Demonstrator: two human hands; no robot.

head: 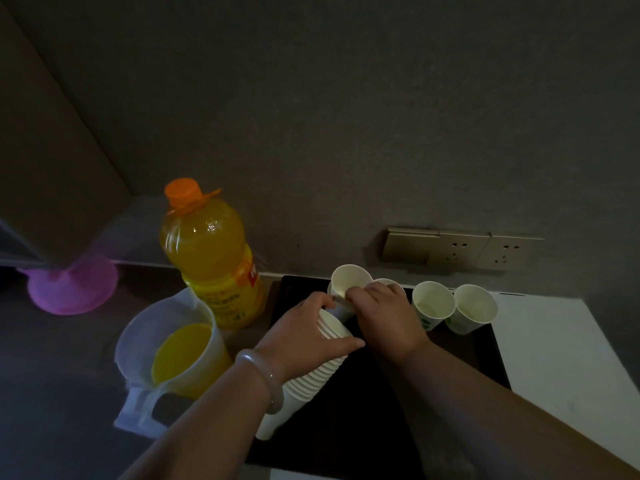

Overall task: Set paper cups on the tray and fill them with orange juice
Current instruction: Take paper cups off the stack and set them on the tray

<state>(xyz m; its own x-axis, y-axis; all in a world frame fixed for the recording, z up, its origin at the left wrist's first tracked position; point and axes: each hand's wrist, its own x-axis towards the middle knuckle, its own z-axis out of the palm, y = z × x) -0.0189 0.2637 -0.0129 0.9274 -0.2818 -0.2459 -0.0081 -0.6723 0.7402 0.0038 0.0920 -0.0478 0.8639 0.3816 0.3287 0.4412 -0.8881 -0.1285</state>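
White cup stack [311,375] is gripped by the left hand [308,334]. Right hand [388,317] pinches the top cup [349,282] over the tray [374,403].

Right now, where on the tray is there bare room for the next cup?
Bare tray lies in front of the two right cups and mid-tray toward the near edge. The back row is crowded; the left hand and stack cover the left.

Flat black tray [381,427] on the desk [62,393]; three empty white paper cups [433,304] upright along its far edge; tilted stack of nested white cups [322,365] over it, top cup [350,282] part-drawn; capped orange-juice bottle [211,258] and part-filled clear jug [176,351] just left.
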